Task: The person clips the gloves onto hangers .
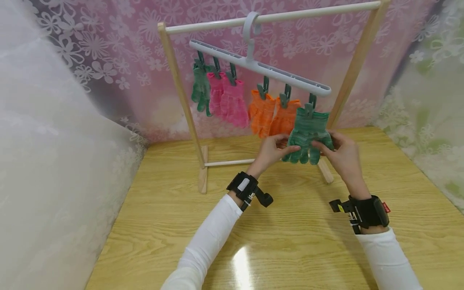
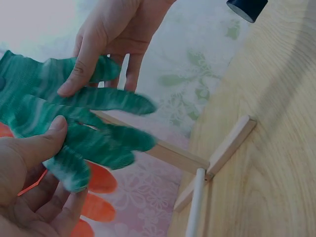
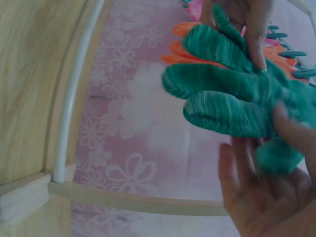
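A green knitted glove [image 1: 311, 127] hangs fingers-down from a dark clip [image 1: 309, 108] at the right end of a grey hanger [image 1: 286, 75]. My left hand [image 1: 272, 152] pinches its left side, thumb in front and fingers behind. On the other side my right hand [image 1: 342, 155] holds it the same way, thumb across the glove's front. In the left wrist view the glove's fingers [image 2: 113, 133] spread between both hands. Just behind it hang two orange gloves [image 1: 262, 112], then two pink gloves [image 1: 233, 100] and another green glove [image 1: 200, 86] at the far left.
The hanger hooks over a white rod [image 1: 315, 15] of a wooden rack, tilting down to the right. The rack's feet [image 1: 203, 173] stand on a wood-grain table [image 1: 290, 241]. Floral curtains [image 1: 119, 60] surround the back and sides.
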{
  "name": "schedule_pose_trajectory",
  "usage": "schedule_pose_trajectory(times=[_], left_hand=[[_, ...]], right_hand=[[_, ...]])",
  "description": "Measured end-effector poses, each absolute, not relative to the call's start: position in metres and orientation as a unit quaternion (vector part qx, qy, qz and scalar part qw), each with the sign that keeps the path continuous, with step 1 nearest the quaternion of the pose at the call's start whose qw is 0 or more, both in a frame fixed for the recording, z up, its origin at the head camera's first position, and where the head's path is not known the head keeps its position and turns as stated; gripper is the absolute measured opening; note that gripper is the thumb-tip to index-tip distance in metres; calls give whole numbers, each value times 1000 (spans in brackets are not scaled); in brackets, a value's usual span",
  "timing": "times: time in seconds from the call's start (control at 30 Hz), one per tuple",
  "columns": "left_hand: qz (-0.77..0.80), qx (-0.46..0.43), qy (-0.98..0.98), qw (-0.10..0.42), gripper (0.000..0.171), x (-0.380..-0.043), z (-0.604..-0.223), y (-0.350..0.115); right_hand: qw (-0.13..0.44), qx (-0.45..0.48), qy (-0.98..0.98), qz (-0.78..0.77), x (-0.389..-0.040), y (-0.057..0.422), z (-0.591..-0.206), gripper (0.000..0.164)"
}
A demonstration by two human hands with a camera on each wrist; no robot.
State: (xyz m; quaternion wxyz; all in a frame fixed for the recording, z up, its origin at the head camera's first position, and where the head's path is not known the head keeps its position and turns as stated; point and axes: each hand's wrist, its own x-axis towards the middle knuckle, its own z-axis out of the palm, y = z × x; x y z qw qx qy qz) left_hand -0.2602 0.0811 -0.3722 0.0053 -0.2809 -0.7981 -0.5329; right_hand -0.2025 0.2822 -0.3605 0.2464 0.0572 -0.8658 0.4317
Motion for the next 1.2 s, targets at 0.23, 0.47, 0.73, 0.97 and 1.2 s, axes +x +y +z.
schedule_pose_trajectory(times=[0.23,0.47,0.73,0.97,1.2], left_hand=[[-520,-277,-808,-6,54,-259,-386,78],[-525,-288,-800,-6,48,-254,-394,77],[-569,-283,-770,-48,23,-232,-389,67],[-581,-297,-755,-63,24,-237,-414,52],[-441,-283,-851,35,36,-232,-433,29]], right_hand=[[140,49,-892,427,-205,283,-373,45],[115,58,-882,454,-210,287,-388,40],[117,87,-841,521,-216,286,-410,36],[106,90,-870,472,-217,289,-429,39],[70,109,-913,388,-211,276,-442,47]])
